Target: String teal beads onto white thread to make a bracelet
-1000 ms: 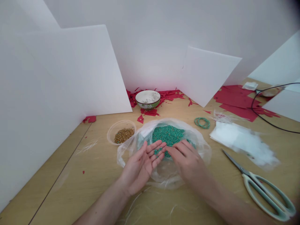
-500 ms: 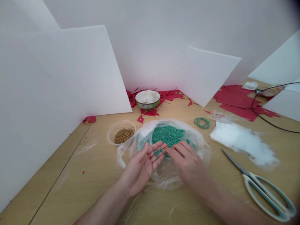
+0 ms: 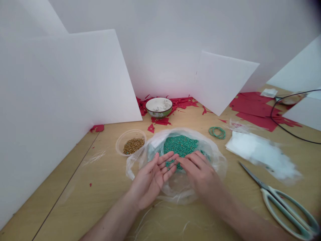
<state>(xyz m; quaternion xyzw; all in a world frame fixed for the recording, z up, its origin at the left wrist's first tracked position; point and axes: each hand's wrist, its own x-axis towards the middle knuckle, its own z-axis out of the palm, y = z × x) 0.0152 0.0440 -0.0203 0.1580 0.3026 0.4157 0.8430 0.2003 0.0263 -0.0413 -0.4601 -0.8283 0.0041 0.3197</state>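
My left hand (image 3: 156, 175) is palm up with its fingers spread, over the near part of a clear plastic bag (image 3: 213, 157). Green beads (image 3: 180, 145) fill the bag and show between the fingers. Close to the left fingertips, my right hand (image 3: 200, 170) is closed in a pinch, thumb against forefinger. A fine pale thread seems to be in that pinch, though it is hard to make out. A clear round tub (image 3: 117, 144) of gold-brown beads (image 3: 133, 146) stands left of the bag. Loose white threads (image 3: 147, 217) trail on the table below my hands.
Scissors (image 3: 265, 187) lie at the right, beside white plastic packets (image 3: 258, 154). Green beaded rings (image 3: 217, 133) rest near the bag. A bowl (image 3: 159, 112) stands among red scraps (image 3: 185, 102) at the back. White boards (image 3: 105, 77) surround the table; a black cable (image 3: 283, 124) curves at right.
My hands hold nearly the same pose. The view has shifted slightly, and the pale strand at the right fingertips shows less clearly now.
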